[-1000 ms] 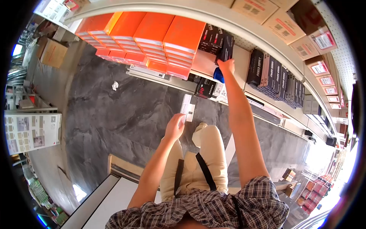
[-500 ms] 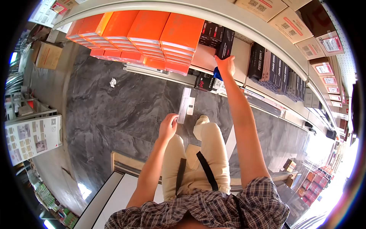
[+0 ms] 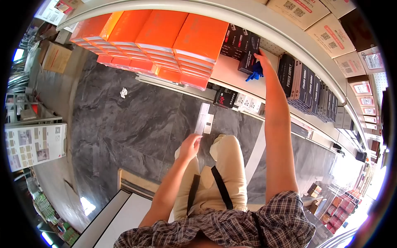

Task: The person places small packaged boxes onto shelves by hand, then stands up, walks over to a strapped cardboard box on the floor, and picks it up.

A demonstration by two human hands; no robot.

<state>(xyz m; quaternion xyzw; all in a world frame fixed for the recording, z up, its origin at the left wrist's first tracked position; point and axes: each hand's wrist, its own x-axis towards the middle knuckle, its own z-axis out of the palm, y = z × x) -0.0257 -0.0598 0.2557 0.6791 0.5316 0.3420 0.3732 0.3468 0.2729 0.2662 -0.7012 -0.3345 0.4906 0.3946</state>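
My right hand (image 3: 266,64) reaches onto the shelf, its fingers against the right side of a black box (image 3: 249,58). A crumpled blue cloth (image 3: 256,72) is bunched under this hand, hanging over the near end of the box. More black boxes (image 3: 234,40) are stacked just left of it. Low over my knee, my left hand (image 3: 191,146) has its fingers curled together; what they hold, if anything, is hidden. Past its fingertips a long white box (image 3: 202,118) shows against the floor; I cannot tell whether they touch.
Orange boxes (image 3: 161,31) fill the shelf's left part. Black power supply boxes (image 3: 308,84) stand to the right. Brown cartons (image 3: 331,37) sit on the upper shelf, whose edge (image 3: 231,12) curves across the top. Crumpled white paper (image 3: 123,92) lies on the dark floor.
My right hand has moved right, and the blue cloth has moved with it. The black box beside it sits nearer the shelf front. My left hand has shifted slightly right and toward me.
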